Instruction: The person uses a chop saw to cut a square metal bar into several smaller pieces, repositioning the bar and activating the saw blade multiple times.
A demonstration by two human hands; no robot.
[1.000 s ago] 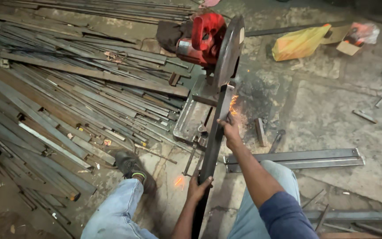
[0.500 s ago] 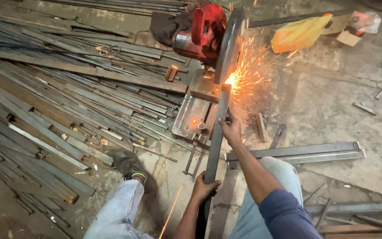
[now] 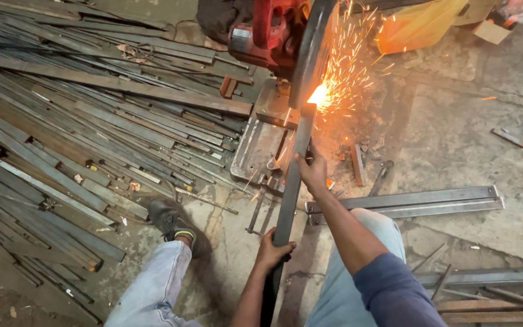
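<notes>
Head view, looking down past both knees: a long steel bar (image 3: 290, 188) runs from the bottom of the frame up and slightly right, its long axis nearly in line with the person's gaze, its far end pointing into the cut-off saw (image 3: 273, 33). That end meets the saw's dark disc guard (image 3: 310, 51) at a bright orange point, and sparks (image 3: 349, 57) fan up and to the right over the concrete floor (image 3: 455, 133). The bar lies over the saw's grey metal base (image 3: 261, 142), near its right edge. The left hand (image 3: 273, 248) is closed around the bar low down, fingers wrapped over it — the right hand (image 3: 313, 172) grips it farther up, close to the base, thumb side on the bar. The right arm wears a dark blue sleeve (image 3: 388, 290); both legs are in pale jeans, and the left foot in a black shoe (image 3: 171, 221) stands just left of the bar. To the left lies a wide heap of flat steel strips (image 3: 80, 133), mostly slanting down to the right. To the right, a pair of steel sections (image 3: 407, 201) lies crosswise — well apart from the bar's cut end.
</notes>
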